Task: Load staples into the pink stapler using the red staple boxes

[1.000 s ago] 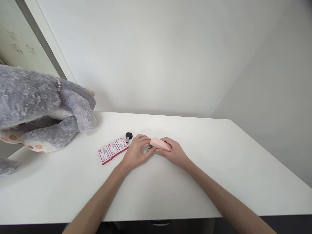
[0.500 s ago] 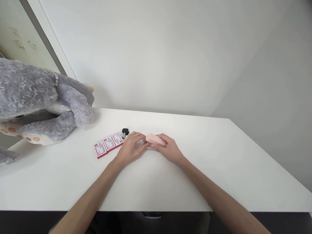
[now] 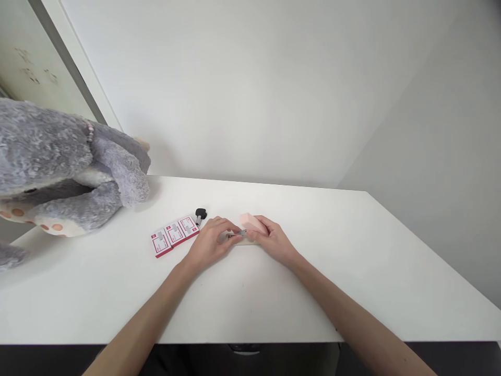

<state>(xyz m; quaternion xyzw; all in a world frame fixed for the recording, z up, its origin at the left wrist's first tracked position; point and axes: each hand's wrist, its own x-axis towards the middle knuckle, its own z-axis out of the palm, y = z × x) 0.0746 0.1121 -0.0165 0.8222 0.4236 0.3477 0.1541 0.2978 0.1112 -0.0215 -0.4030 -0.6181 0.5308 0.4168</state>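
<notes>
My right hand [image 3: 272,238] is closed around the raised pale pink cover of a stapler [image 3: 252,223], which lies low over the white table with its cream base [image 3: 245,242] beneath. My left hand [image 3: 213,241] is curled at the stapler's left end, thumb and forefinger pinching about a narrow metal part [image 3: 241,233]. Whether that metal is the staple channel or a strip of staples is too small to tell. The fingers hide much of the base and the hinge.
Left of my hands, three red-and-white boxes [image 3: 175,235] lie in a row with small grey pieces on top. A black-handled staple remover [image 3: 200,215] sits by them. A large grey plush toy [image 3: 78,172] leans at the left. The white table [image 3: 332,250] meets a wall behind.
The pink cover has shifted slightly right and stands more lifted, and more metal shows between my hands. My left fingers have come to the metal part. The boxes have not moved.
</notes>
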